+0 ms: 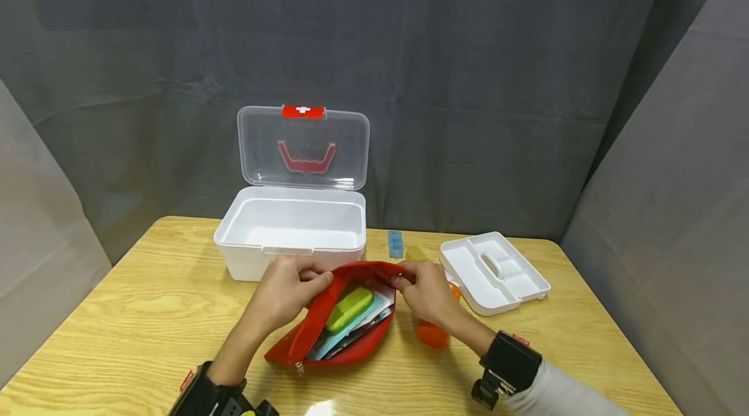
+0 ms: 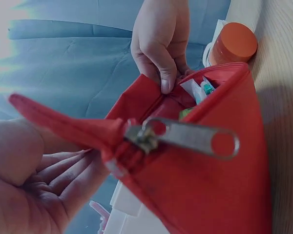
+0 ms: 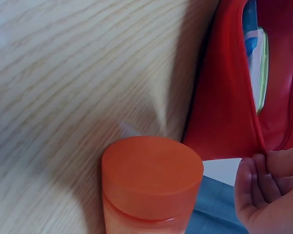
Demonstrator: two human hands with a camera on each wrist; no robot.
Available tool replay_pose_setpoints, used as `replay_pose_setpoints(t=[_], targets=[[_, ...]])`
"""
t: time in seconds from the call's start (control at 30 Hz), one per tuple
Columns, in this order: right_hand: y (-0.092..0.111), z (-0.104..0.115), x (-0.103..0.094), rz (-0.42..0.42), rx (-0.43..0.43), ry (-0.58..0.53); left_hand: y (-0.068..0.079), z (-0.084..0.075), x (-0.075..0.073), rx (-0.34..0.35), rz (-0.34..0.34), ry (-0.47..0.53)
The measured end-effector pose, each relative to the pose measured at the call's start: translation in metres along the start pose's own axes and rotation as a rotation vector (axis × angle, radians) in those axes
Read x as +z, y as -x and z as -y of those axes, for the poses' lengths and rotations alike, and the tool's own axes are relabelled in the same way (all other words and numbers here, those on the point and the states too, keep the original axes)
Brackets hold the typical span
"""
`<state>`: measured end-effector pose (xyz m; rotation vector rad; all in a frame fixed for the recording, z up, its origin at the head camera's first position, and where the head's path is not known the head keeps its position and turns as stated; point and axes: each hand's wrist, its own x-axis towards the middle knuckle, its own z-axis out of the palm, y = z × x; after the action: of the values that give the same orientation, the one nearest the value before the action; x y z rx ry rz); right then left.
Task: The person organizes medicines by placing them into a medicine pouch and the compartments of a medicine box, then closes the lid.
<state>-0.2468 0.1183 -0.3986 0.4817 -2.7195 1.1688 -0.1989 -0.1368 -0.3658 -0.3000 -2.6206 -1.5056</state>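
A red zippered pouch (image 1: 304, 338) stands unzipped on the table between both hands. Inside it are a green case (image 1: 350, 309), a light blue packet (image 1: 336, 340) and some white and dark packets. My left hand (image 1: 290, 292) pinches the pouch's upper edge on the left. At the right end of that edge, my right hand (image 1: 426, 289) pinches the corner by the zipper. A metal zipper pull (image 2: 195, 137) hangs at the pouch's near end in the left wrist view. Partly behind my right wrist is an orange bottle (image 3: 151, 168).
Behind the pouch stands a white box (image 1: 246, 260) with its clear lid (image 1: 263, 143) raised. A white divided tray (image 1: 491, 292) lies at the right. A blue pill organizer (image 1: 395, 244) and a yellow item (image 1: 416, 253) lie near the back edge of the wooden table (image 1: 146, 312).
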Motion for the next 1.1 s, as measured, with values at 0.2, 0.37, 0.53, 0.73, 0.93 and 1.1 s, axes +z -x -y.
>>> replay_pose_setpoints(t=[0.2, 0.37, 0.53, 0.73, 0.93, 1.1], targets=[[-0.004, 0.001, -0.003, 0.01, 0.074, -0.036, 0.003, -0.003, -0.003, -0.011, 0.103, 0.074], [-0.006, 0.001, -0.004, 0.017, 0.15, -0.079, 0.008, -0.01, -0.019, 0.027, 0.263, 0.029], [-0.007, 0.0, -0.006, 0.028, 0.202, -0.136, 0.02, -0.017, -0.044, 0.037, 0.481, -0.133], [-0.009, -0.002, -0.008, 0.021, 0.246, -0.144, 0.026, -0.018, -0.055, 0.066, 0.664, -0.189], [-0.009, -0.004, -0.012, 0.03, 0.271, -0.174, 0.024, -0.013, -0.055, 0.095, 0.723, -0.189], [-0.009, -0.006, -0.016, 0.024, 0.261, -0.181, 0.019, -0.002, -0.059, 0.089, 0.668, -0.153]])
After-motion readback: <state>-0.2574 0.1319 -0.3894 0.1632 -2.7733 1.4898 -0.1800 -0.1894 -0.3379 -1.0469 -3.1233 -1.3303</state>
